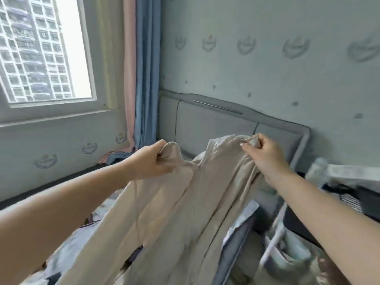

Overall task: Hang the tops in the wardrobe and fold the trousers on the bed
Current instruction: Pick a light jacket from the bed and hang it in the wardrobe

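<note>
While lifted by its two upper corners, hangs spread across the centre of the frame: beige top (pixel 164 212), thin, soft, creased lengthwise, with a zip and a beaded trim along the open neckline. Held that way, judging by the spread, to open it out and find the shoulders before a hanger goes in.

Left of centre: left hand (pixel 152 161), fingers curled round one bunched shoulder edge, trim peeping over the knuckles. Right of centre: right hand (pixel 265 155), thumb and fingers pinching a fold of the other shoulder, raised a little higher. Both grips narrow and closed on cloth; fabric between them sagging into a shallow V.

Below and behind the garment, at lower left: bed (pixel 67 243) with a patterned cover in pale blue and dark patches, partly hidden. At lower right: loose heap of other clothes (pixel 292 258), pale green and grey, blurred, with what looks like a white hanger (pixel 275 233) lying among them; whether trousers are there, cannot tell.

Farther back, mid frame: padded grey headboard (pixel 216 124), smooth, panelled, piped edge. Upper left: window (pixel 45 48) with a tower block beyond, flanked by pink and blue curtains (pixel 141 79) falling in heavy pleats. Upper right: pale wallpaper (pixel 267 48) with faint repeated emblems. Wardrobe not in view.
</note>
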